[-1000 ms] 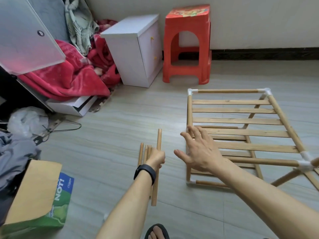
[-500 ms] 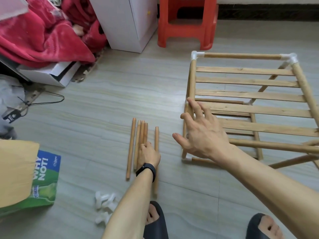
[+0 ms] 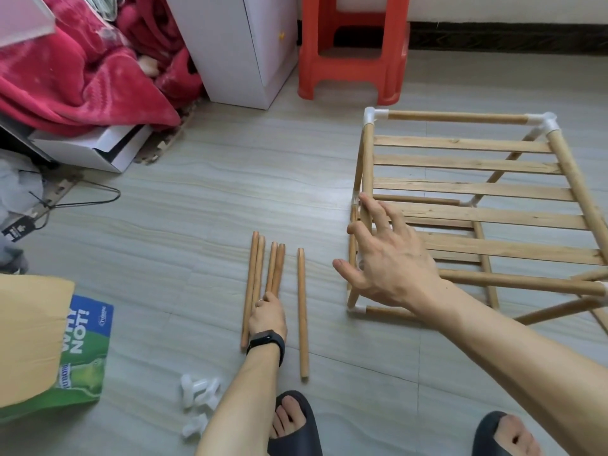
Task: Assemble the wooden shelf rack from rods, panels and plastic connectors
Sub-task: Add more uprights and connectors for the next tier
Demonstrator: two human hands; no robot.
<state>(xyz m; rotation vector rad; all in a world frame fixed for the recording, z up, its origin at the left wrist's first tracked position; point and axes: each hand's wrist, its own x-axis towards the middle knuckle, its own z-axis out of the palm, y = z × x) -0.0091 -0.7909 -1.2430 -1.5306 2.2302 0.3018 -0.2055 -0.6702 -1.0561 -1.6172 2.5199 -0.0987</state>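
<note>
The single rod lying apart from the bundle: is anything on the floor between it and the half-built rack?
Nothing visible lies between the single rod and the rack; the strip of floor between them is bare. Only the right hand, fingers spread, is in front of the rack's left side.

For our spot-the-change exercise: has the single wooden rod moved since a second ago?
Yes. The single rod was lifted in the left hand beside the bundle; now it lies flat on the floor, right of the bundle.
</note>
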